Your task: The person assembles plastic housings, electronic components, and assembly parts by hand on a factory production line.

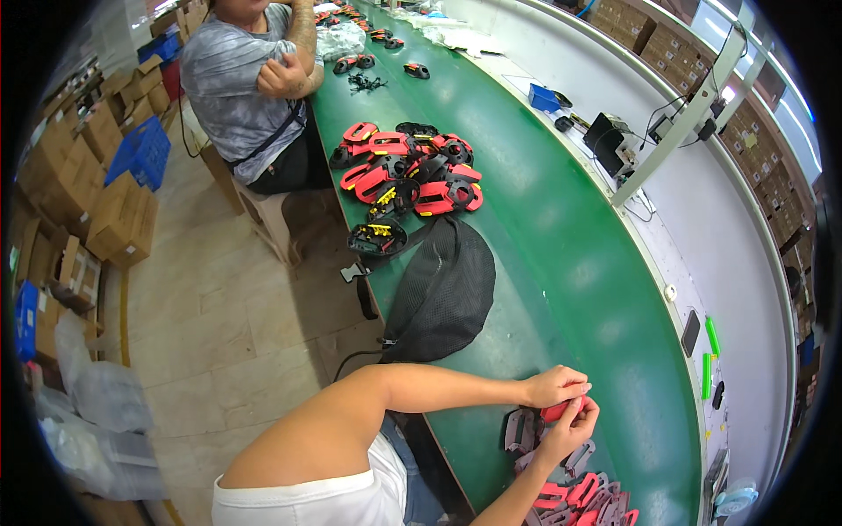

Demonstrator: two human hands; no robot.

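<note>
Left hand: the left hand (554,386) has its fingertips pinched on a small red piece (553,412), knuckles curled over the top.
Right hand: the right hand (572,430) is pinching the same piece from the near side, thumb and fingers pressed together. Can't tell exactly where each fingertip sits, they cover most of it.
Red piece: up between both hands, over the table, just beyond some grey parts (519,430) and near the heap of red and grey parts (586,493).
What could slip: imo the piece is so small that a hard push with just fingertips could make it pop out and land in that heap, where it'd be a pain to spot among the other red ones.
What could spill: the heap is right by the right forearm, so a careless elbow might drag a few parts off.
Mesh bag: the black mesh bag (445,294) lies at the table edge with a buckle (354,273) hanging over, so a snag on that could pull it down.
Table: long green table (535,272), kinda shiny, with a pile of red and black shells (438,198) past the bag.
Room: co-worker (241,88) seated farther along, cardboard boxes (123,223) and a blue crate (140,153) on a tiled floor (210,307), phone (691,333) on the white ledge opposite.
</note>
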